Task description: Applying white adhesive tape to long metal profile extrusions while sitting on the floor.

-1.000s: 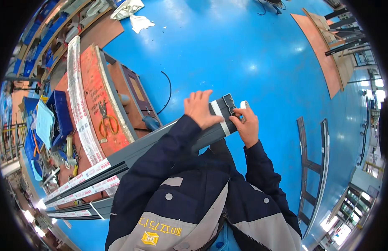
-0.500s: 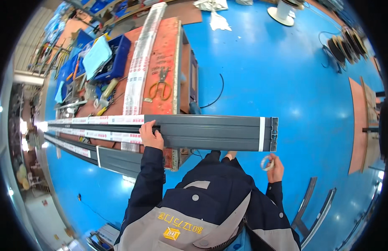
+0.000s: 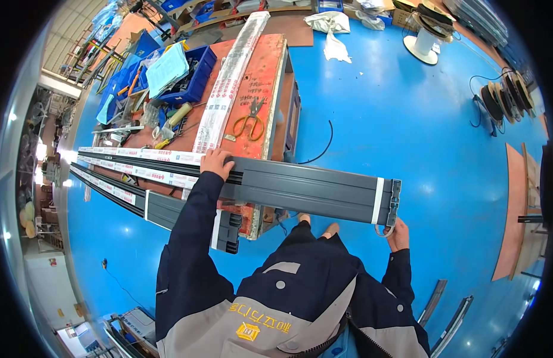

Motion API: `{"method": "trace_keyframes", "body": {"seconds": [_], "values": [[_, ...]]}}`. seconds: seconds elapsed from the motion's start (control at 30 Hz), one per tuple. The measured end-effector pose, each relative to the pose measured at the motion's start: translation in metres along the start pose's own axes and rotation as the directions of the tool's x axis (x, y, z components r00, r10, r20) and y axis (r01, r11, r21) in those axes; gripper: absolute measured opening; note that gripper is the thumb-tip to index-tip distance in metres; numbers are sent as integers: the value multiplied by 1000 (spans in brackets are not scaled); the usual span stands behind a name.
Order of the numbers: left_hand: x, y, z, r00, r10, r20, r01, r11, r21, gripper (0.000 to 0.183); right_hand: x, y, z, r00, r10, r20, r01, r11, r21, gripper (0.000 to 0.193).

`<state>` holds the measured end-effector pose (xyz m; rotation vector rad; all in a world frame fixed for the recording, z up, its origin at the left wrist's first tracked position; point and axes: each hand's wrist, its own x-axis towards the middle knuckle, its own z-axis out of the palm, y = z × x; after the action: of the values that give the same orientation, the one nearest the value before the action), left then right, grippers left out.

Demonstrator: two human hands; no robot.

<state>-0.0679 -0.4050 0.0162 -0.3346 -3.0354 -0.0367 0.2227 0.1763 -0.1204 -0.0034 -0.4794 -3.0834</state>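
At left, blue bin [image 3: 196,86] on the red surface [image 3: 261,62]; then left hand [image 3: 217,163] gripping the grey profile [image 3: 312,188], stretched rightward past the surface's edge; scissors [image 3: 258,126] beyond; farther right, white band [image 3: 378,200] near the profile's end, right hand [image 3: 400,235] holding a pale ring [image 3: 384,233] by the lower corner.

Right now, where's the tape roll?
In the head view, right of centre, the tape roll is in the right hand, by the lower right corner of the dark grey profile.

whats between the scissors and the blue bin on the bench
In the head view, a wrapped strip lies between the scissors and the blue bin, on the red bench.
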Motion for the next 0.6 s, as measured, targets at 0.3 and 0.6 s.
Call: {"method": "trace_keyframes", "body": {"seconds": [0.3, 0.6], "values": [[49, -42, 27, 836, 20, 549, 159, 948, -277, 52, 23, 1, 55, 810, -363, -460, -320, 383, -866, 18], [50, 13, 8, 863, 28, 505, 103, 968, -230, 46, 1, -12, 45, 805, -470, -362, -142, 440, -887, 23]]}}
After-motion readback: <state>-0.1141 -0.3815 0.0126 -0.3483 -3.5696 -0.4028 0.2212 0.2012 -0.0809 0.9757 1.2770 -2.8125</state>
